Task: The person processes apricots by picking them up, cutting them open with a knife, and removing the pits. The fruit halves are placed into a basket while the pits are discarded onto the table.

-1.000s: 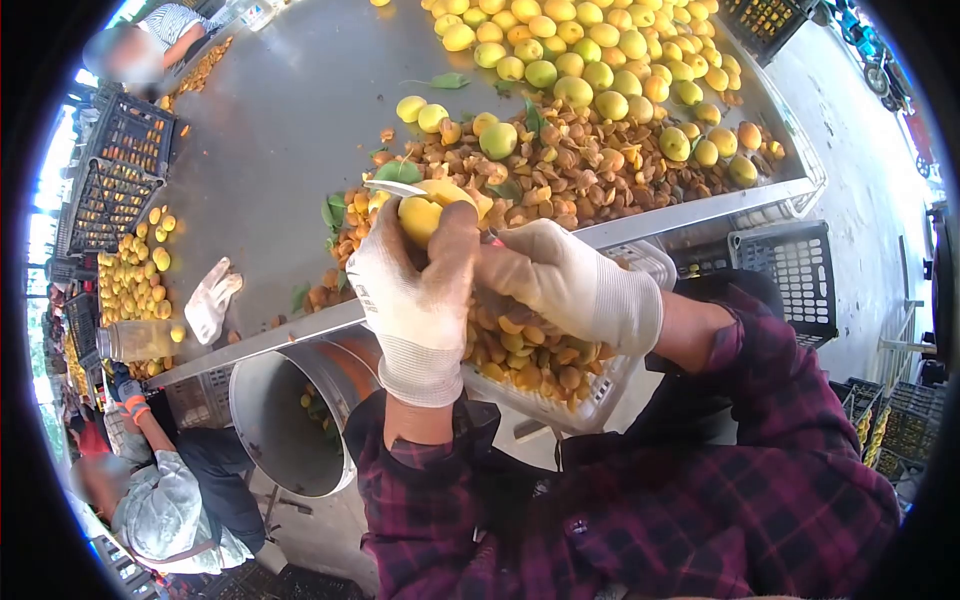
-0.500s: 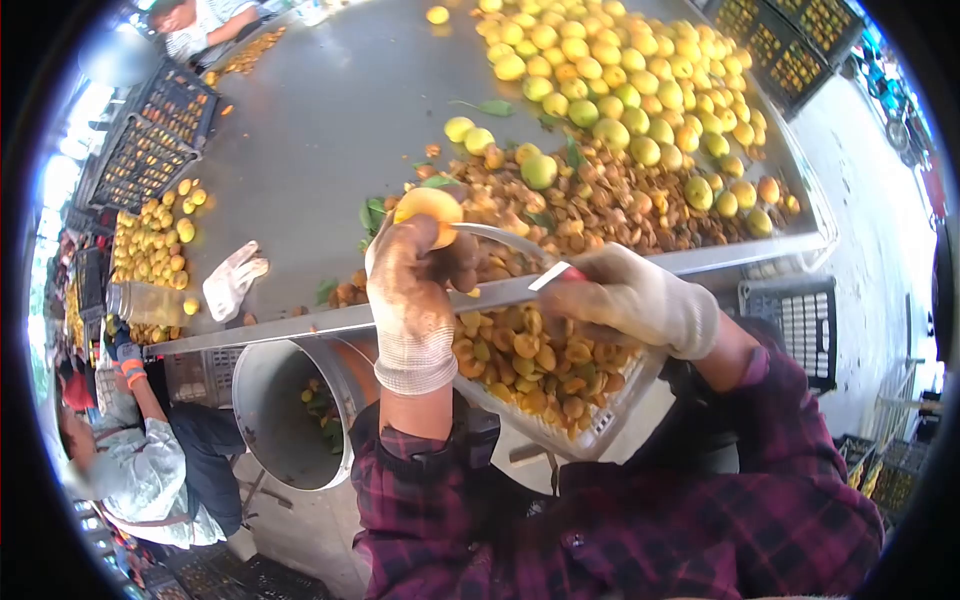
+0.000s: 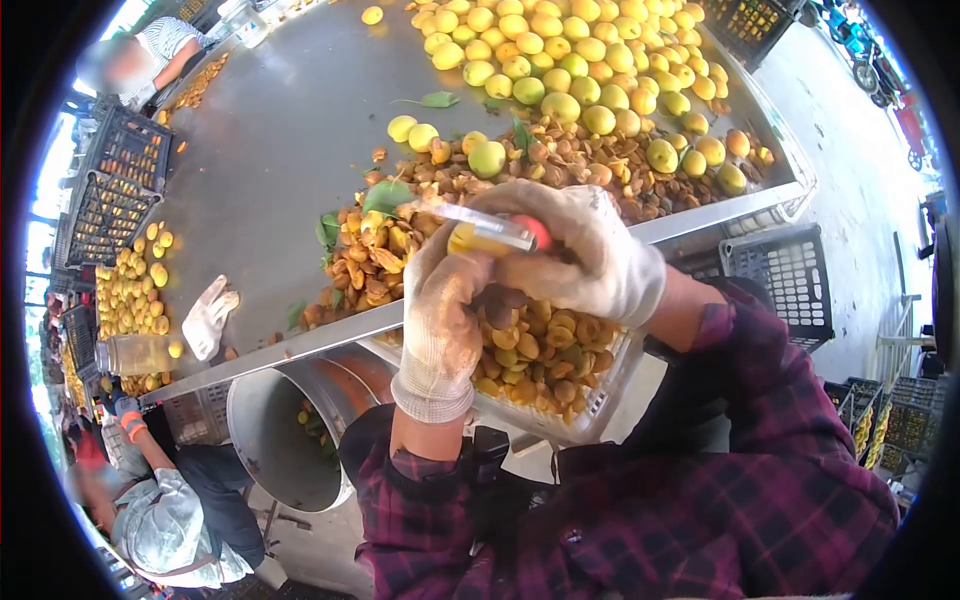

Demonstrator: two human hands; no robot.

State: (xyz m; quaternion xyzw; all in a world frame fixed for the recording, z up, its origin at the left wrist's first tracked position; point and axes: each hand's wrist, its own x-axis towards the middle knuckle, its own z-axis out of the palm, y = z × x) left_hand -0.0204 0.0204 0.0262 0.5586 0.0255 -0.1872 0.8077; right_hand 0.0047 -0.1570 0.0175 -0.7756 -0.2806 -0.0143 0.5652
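Note:
My left hand (image 3: 438, 315), in a soiled whitish knit glove, is closed around a yellow apricot (image 3: 466, 240) above the table's front rim. My right hand (image 3: 595, 255), gloved the same way, grips a knife (image 3: 487, 222) with a red handle. Its blade lies across the apricot, and the two hands meet there. How deep the blade sits cannot be made out. Just below them is a white crate (image 3: 597, 405) of halved apricots (image 3: 530, 365). Brown pits and scraps (image 3: 590, 175) lie heaped on the metal table behind my hands.
Whole apricots (image 3: 570, 50) are piled on the far right of the metal table (image 3: 290, 150). A loose white glove (image 3: 210, 318) lies at left. A large metal cylinder (image 3: 240, 440) stands under the front edge. Co-workers (image 3: 165, 520) are at left; black crates (image 3: 780, 285) stand around.
My right hand has moved left and up with the knife, bringing the blade onto the apricot. My left hand has lowered slightly and shifted right. The view has turned a little.

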